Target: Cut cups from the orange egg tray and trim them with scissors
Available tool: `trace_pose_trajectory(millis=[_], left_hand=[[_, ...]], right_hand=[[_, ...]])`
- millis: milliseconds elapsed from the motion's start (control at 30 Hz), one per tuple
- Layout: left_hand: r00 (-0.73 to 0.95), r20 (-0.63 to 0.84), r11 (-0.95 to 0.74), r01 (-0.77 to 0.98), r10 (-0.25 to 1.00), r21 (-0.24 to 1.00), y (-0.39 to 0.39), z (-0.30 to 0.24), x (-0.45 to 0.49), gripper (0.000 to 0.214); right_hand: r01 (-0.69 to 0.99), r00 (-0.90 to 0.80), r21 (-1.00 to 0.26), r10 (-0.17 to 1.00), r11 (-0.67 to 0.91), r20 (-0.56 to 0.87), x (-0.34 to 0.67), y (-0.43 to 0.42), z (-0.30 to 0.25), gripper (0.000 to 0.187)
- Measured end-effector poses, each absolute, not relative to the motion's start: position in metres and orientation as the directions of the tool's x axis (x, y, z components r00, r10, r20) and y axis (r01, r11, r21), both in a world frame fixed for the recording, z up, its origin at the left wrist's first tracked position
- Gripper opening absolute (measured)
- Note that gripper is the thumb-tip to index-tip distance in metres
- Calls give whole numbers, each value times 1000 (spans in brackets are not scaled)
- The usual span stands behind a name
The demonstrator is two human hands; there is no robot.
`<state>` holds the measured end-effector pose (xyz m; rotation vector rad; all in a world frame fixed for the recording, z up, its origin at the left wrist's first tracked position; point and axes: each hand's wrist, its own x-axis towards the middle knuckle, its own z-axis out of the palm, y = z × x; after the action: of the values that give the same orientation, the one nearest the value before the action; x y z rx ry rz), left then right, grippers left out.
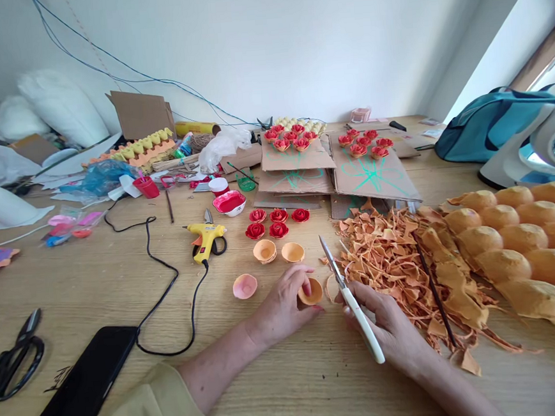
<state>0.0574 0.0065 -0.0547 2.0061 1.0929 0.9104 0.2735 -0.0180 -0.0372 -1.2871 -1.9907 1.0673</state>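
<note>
Between the thumb and fingers of my left hand (287,303) is a small orange egg-carton cup (312,293), its open side up. My right hand (385,324) is closed around a pair of white-handled scissors (361,317), blades pointing up and away. Another cut cup (332,288) lies beside the scissors, partly hidden by them. Beyond my left hand sit two orange cups, one on the left (264,252) and one on the right (293,252), with a pinkish cup (244,287) nearer. Several red paper roses (278,215) stand behind them.
A heap of orange carton scraps (381,251) and an egg tray (524,233) fill the right side. A yellow glue gun (205,239) with its cord, black scissors (17,353) and a black phone-like slab (80,390) lie left. Cardboard sheets (375,174) bear more roses behind.
</note>
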Motion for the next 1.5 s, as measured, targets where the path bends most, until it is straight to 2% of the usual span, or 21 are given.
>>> trace_pose_trajectory(millis=[233, 333, 533, 733, 800, 933, 1000, 1100, 1200, 1267, 1333, 1500], left_hand=[[411, 313, -475, 388, 856, 790, 6, -55, 58, 56], [393, 345, -490, 372, 852, 788, 6, -56, 58, 57], [428, 355, -532, 427, 831, 731, 5, -54, 58, 45], [447, 364, -542, 381, 817, 749, 4, -54, 59, 61], [433, 351, -525, 396, 830, 753, 5, -56, 59, 51], [434, 325, -506, 414, 840, 756, 5, -52, 58, 10], [422, 329, -495, 380, 845, 782, 6, -46, 57, 4], [410, 290, -399, 210, 865, 892, 8, -39, 56, 7], [395, 130, -102, -92, 909, 991, 10, -37, 54, 12], [377, 7, 114, -298, 926, 948, 11, -38, 52, 16], [380, -76, 256, -451, 922, 855, 12, -39, 51, 17], [390, -160, 387, -620, 907, 682, 11, -40, 51, 19]], right_hand=[[470, -393, -851, 919, 234, 36, 276, -19, -37, 32], [475, -385, -849, 922, 232, 36, 277, -19, -37, 31], [471, -381, -851, 924, 234, 43, 277, -19, -38, 30], [478, -373, -848, 927, 231, 42, 277, -19, -37, 29], [475, -372, -849, 927, 231, 44, 278, -19, -38, 29], [464, -371, -854, 927, 236, 54, 278, -19, -39, 27], [454, -378, -858, 924, 241, 60, 278, -18, -38, 26], [445, -385, -863, 921, 241, 59, 278, -18, -36, 25], [442, -398, -864, 916, 240, 51, 279, -18, -33, 25], [437, -420, -867, 907, 239, 39, 280, -18, -33, 25], [423, -439, -875, 898, 237, 31, 280, -18, -34, 22], [421, -491, -867, 871, 265, 28, 280, -19, -33, 19]])
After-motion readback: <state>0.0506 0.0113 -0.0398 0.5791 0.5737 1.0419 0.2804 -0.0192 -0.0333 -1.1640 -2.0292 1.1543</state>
